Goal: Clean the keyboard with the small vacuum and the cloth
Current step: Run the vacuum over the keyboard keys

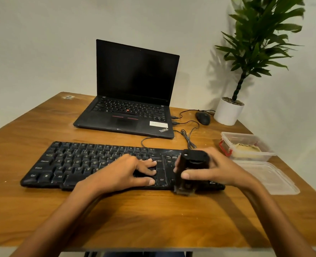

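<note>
A black keyboard (75, 164) lies across the wooden table (135, 216) in front of me. My left hand (127, 173) rests flat on the keys right of the middle, fingers spread and fairly straight. My right hand (216, 171) grips a small black vacuum (190, 167) that stands upright on the keyboard's right end, thumb across its front and fingers behind it. The vacuum's clear lower part touches the keyboard's front edge. A pale yellow cloth (246, 150) lies inside a clear plastic box at the right.
An open black laptop (131, 101) stands behind the keyboard, cables (187, 135) trailing from its right side. A black mouse (203, 118) and a potted plant (228, 112) sit at the back right. The clear box (264, 154) and its lid (268, 178) lie right of my hand.
</note>
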A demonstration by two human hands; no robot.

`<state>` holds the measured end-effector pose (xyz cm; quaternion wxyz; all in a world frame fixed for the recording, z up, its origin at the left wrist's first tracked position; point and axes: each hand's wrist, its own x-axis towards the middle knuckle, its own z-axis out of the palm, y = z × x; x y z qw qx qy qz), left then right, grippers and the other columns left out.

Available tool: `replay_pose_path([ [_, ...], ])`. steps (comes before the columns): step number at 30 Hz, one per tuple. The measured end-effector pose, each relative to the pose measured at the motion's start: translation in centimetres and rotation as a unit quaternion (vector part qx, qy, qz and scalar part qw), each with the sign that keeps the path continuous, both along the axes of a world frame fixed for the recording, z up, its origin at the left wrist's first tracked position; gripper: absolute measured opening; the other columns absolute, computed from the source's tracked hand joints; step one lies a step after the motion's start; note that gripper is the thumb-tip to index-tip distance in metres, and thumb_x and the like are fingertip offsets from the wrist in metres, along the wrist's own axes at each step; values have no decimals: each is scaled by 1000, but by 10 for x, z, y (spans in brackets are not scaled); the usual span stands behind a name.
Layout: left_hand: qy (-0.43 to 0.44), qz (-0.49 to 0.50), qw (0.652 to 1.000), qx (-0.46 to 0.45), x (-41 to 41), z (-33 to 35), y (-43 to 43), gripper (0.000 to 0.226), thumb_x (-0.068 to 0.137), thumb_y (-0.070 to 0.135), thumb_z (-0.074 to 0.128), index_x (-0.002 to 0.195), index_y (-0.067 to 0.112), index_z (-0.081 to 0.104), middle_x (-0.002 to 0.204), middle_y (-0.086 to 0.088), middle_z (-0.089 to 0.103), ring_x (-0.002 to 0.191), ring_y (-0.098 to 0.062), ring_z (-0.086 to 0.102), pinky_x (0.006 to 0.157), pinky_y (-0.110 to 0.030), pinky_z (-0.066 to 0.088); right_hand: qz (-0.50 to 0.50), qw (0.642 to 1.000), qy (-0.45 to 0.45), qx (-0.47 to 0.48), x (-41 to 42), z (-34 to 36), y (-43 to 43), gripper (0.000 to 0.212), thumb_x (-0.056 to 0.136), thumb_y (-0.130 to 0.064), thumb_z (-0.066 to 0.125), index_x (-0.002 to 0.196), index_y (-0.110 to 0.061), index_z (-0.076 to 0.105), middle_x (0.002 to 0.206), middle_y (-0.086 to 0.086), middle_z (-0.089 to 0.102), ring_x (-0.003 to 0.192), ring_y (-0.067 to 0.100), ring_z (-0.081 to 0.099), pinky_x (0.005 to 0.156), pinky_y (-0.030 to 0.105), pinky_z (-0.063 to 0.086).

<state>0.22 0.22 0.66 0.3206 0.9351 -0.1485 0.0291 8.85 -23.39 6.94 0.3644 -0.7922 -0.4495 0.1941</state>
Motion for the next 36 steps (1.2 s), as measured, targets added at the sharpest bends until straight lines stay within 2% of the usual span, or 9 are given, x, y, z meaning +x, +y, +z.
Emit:
replay_pose_path([
  [5, 0, -3, 1000, 3, 0, 0, 0, 40, 83, 35, 64, 121, 22, 59, 139, 9, 43, 120, 19, 27, 95, 4, 19, -79, 996, -29, 19, 28, -8, 18, 70, 51, -71, 68, 103, -24, 59, 99, -4, 65, 89, 9, 64, 76, 30, 55],
  [7, 3, -4, 1000, 2, 1, 0, 1, 40, 83, 35, 64, 121, 22, 59, 140, 9, 42, 120, 19, 27, 97, 3, 19, -47, 998, -24, 16, 27, -9, 19, 61, 58, -63, 69, 104, -23, 61, 100, -1, 67, 92, 14, 64, 79, 33, 55],
  [9, 2, -5, 1000, 4, 1, 0, 2, 40, 83, 35, 64, 121, 22, 59, 140, 9, 42, 120, 19, 27, 98, 2, 19, -6, 1000, 3, 4, 23, -9, 22, 50, 62, -53, 71, 100, -23, 61, 97, -1, 68, 89, 11, 64, 74, 22, 54],
  [15, 0, -6, 1000, 1, 1, -2, 1, 40, 83, 37, 64, 120, 25, 59, 139, 12, 42, 120, 22, 26, 98, 2, 19, -63, 998, -20, 21, 34, -18, 21, 63, 57, -63, 70, 104, -22, 60, 99, -2, 66, 91, 13, 63, 77, 27, 54],
  [20, 9, 1, 1000, 5, 1, 2, 0, 42, 81, 37, 66, 120, 25, 59, 139, 12, 43, 119, 20, 28, 95, 4, 19, -115, 990, -51, 69, 44, -3, -1, 44, 70, -41, 74, 96, -8, 62, 92, 6, 68, 89, 20, 64, 71, 17, 50],
  [23, -11, 23, 1000, -15, 3, 12, -4, 48, 77, 44, 66, 121, 27, 59, 137, 11, 46, 120, 15, 34, 101, -6, 25, -84, 991, -37, 98, 36, 1, -2, 45, 66, -47, 72, 99, -17, 64, 98, 1, 70, 93, 11, 65, 79, 27, 55],
  [30, 24, 50, 994, 91, 26, 16, -21, 73, 74, 53, 65, 136, 21, 43, 148, 5, 31, 134, -8, 31, 109, -26, 24, -26, 996, 4, 82, 16, -18, 18, 29, 77, -24, 72, 104, -16, 64, 100, -1, 70, 93, 8, 65, 74, 17, 52],
  [33, 38, 48, 994, 92, 27, 12, -16, 77, 75, 55, 63, 139, 21, 37, 150, 9, 25, 135, -4, 27, 108, -22, 20, -61, 998, 9, 20, 32, -14, -12, 49, 65, -50, 71, 102, -19, 64, 97, 0, 70, 90, 14, 67, 76, 30, 56],
  [36, 44, 45, 994, 89, 27, 11, -17, 78, 74, 56, 62, 140, 22, 36, 150, 10, 24, 136, -4, 26, 109, -22, 20, -67, 998, -13, -19, 47, 3, -31, 58, 60, -55, 70, 98, -11, 64, 95, 5, 71, 89, 18, 67, 82, 47, 53],
])
